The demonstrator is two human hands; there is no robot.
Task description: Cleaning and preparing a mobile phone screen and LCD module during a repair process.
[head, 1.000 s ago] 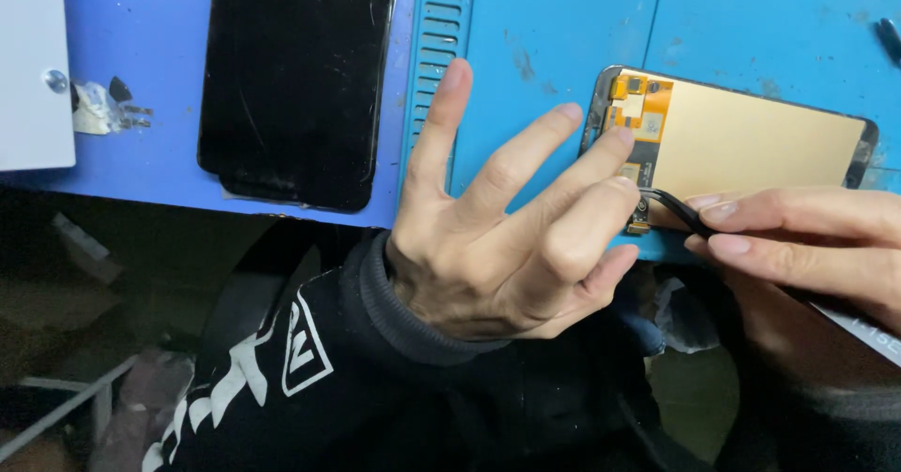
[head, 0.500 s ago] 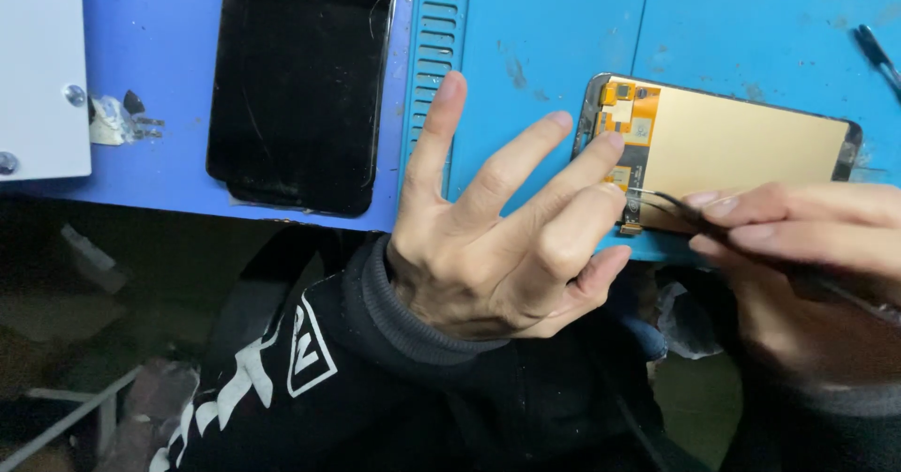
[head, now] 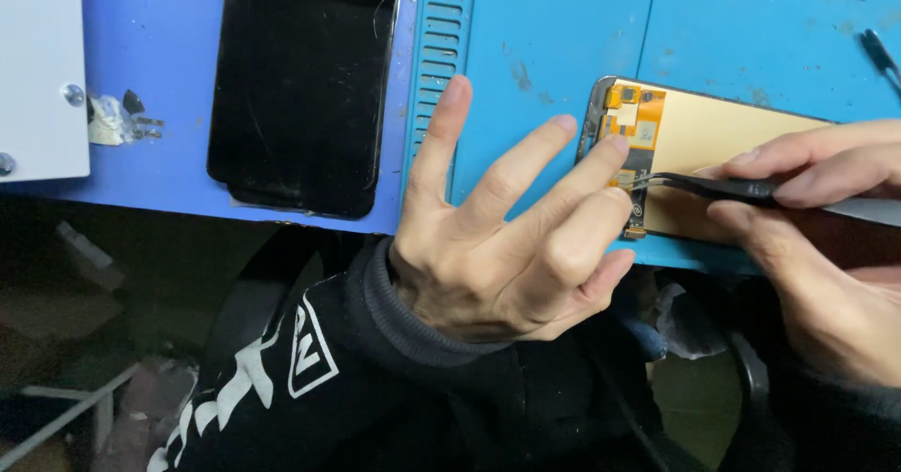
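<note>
Since the earlier frame, the tweezers (head: 723,187) have slid left, tips now at the phone screen's (head: 713,134) gold flex. Right hand (head: 817,247) pinches them, hiding the screen's right part; left hand (head: 511,237), fingers spread, steadies its left end on the blue mat (head: 554,40). One black phone (head: 305,83) lies well left, top cut off.

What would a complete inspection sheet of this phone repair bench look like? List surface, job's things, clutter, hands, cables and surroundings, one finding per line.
Surface: blue work mat, scuffed, with a slotted strip.
Job's things: gold-backed screen panel lying at the mat's near edge; black tweezers with tips at its orange flex area.
Clutter: black phone lying flat; white scraps; white plate with screws.
Hands: left hand spread, fingers on the panel's end; right hand pinching the tweezers.
Cables: nothing seen.
Surroundings: dark floor below the bench; black printed sleeve.
</note>
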